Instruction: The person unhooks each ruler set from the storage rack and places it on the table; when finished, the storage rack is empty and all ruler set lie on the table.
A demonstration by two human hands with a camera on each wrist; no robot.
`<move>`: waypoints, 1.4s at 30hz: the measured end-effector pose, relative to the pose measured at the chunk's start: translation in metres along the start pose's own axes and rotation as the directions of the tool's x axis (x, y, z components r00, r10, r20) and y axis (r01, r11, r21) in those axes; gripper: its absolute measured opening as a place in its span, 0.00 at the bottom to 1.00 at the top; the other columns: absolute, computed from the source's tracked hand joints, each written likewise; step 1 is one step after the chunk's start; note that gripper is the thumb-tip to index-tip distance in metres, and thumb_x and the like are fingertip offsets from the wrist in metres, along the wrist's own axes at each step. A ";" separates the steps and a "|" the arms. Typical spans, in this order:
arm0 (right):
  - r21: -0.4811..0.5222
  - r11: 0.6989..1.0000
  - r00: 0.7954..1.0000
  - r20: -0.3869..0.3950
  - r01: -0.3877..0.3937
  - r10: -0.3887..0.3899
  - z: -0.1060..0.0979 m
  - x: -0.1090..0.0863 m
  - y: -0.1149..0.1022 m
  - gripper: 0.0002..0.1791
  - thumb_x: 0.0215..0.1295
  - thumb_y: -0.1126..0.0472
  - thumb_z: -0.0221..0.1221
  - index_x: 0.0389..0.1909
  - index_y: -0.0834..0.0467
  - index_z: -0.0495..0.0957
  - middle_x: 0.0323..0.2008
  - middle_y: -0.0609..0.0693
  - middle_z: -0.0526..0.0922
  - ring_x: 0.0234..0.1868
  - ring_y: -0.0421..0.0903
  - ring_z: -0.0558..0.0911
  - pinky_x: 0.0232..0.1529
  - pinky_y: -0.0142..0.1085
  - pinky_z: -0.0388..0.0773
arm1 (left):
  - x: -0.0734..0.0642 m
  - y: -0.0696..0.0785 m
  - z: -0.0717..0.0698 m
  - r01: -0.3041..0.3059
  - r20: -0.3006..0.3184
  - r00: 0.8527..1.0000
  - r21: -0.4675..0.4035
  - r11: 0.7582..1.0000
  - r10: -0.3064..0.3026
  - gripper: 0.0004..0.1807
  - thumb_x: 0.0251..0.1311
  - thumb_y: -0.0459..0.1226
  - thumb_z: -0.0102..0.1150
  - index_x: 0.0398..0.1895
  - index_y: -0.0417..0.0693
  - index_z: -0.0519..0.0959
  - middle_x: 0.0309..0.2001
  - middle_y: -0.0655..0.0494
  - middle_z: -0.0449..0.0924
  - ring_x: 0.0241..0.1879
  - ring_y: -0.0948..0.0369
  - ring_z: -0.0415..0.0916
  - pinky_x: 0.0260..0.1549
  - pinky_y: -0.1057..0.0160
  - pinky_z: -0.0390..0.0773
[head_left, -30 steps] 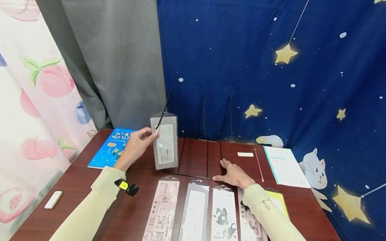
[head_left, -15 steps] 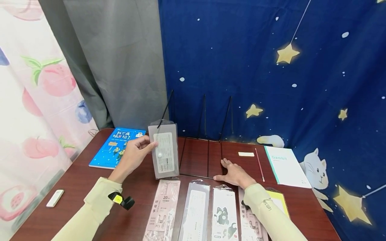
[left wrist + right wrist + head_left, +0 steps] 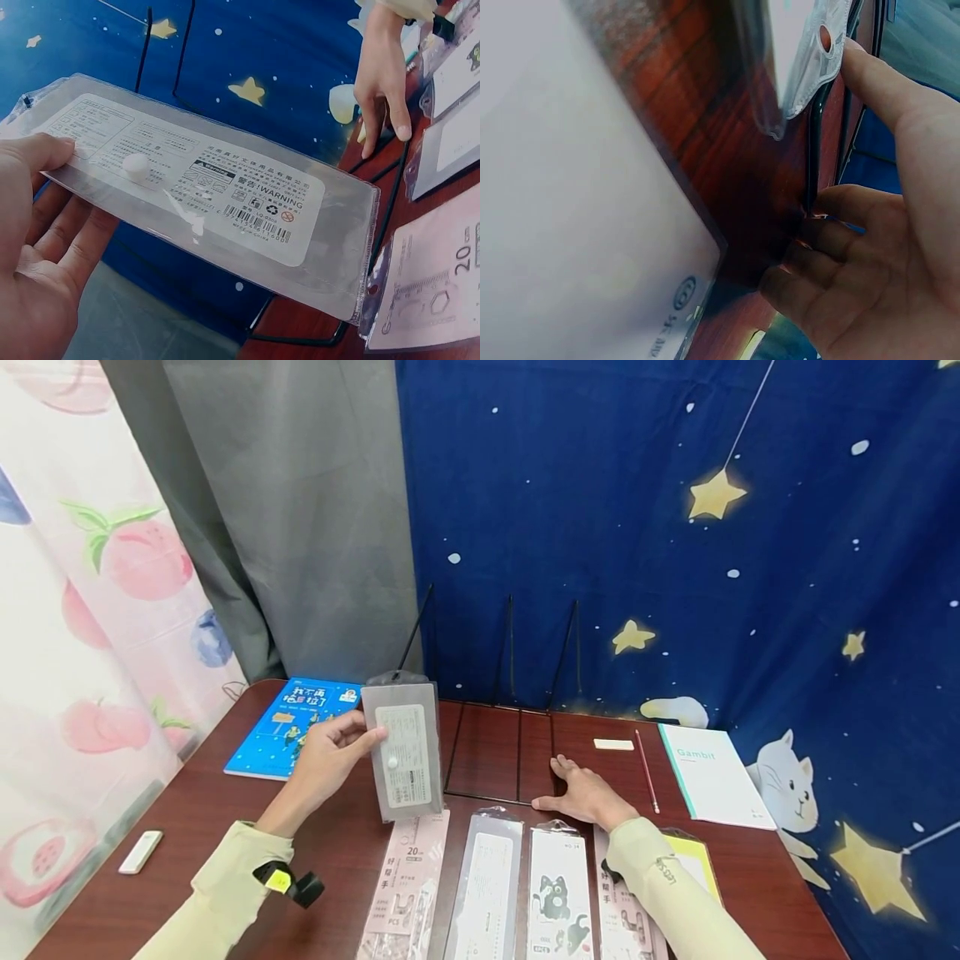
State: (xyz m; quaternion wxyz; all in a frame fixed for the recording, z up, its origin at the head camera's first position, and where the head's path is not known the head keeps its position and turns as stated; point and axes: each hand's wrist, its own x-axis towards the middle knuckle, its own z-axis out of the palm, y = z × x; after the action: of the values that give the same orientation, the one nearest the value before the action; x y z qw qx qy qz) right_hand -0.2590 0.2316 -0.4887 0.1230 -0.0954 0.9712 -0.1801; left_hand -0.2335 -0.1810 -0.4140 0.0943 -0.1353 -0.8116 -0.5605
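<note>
My left hand (image 3: 330,752) pinches the side edge of a clear plastic packet (image 3: 405,756) between thumb and fingers. A white warning label (image 3: 255,199) and a small white round spot show on the packet's face. At the packet's top tab sits the tip of the left arm of a black wire rack (image 3: 518,752). The packet tilts toward me, its lower end close above a pink packet (image 3: 405,877). My right hand (image 3: 588,793) rests at the front right corner of the rack's base, thumb on the front wire and fingers spread along the side.
Along the front lie a second clear packet (image 3: 486,885), a cat-print packet (image 3: 558,893), another pink packet (image 3: 618,910) and a yellow one (image 3: 693,860). A blue book (image 3: 296,727) and white eraser-like block (image 3: 141,852) lie left; a pencil (image 3: 646,772) and notebook (image 3: 712,772) right.
My left hand has drawn the packet down and toward me along the rack's left arm, from partway along it to its tip. The right hand has stayed in place.
</note>
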 end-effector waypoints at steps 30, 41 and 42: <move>0.011 1.000 1.000 0.021 -0.004 0.004 -0.007 -0.002 -0.003 0.55 0.63 0.33 0.66 0.80 0.62 0.58 0.81 0.63 0.55 0.80 0.68 0.58 0.77 0.62 0.59 | -0.073 -0.036 -0.054 0.412 0.257 0.884 -0.031 0.911 -0.391 0.25 0.72 0.45 0.62 0.60 0.33 0.78 0.44 0.52 0.89 0.38 0.61 0.88 0.40 0.60 0.87; 0.006 1.000 1.000 0.021 -0.001 0.001 -0.004 0.000 -0.001 0.55 0.63 0.33 0.66 0.80 0.62 0.58 0.81 0.63 0.55 0.80 0.67 0.58 0.77 0.61 0.59 | -0.088 -0.083 -0.054 0.473 0.296 0.847 -0.042 0.880 -0.441 0.27 0.73 0.43 0.62 0.62 0.27 0.75 0.45 0.47 0.89 0.39 0.60 0.89 0.40 0.61 0.88; 0.005 1.000 1.000 0.021 -0.001 0.001 -0.003 0.000 -0.001 0.55 0.62 0.33 0.66 0.80 0.62 0.58 0.81 0.63 0.55 0.80 0.67 0.58 0.77 0.61 0.60 | -0.088 -0.085 -0.053 0.464 0.291 0.851 -0.029 0.885 -0.437 0.27 0.73 0.43 0.62 0.61 0.27 0.75 0.44 0.47 0.89 0.38 0.60 0.88 0.39 0.61 0.88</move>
State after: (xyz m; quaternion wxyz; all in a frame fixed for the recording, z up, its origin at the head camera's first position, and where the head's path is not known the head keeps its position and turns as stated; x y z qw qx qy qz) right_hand -0.2593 0.2315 -0.4850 0.1337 -0.0966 0.9694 -0.1815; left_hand -0.1776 -0.2692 -0.4967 -0.1605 -0.0224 -0.7973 -0.5814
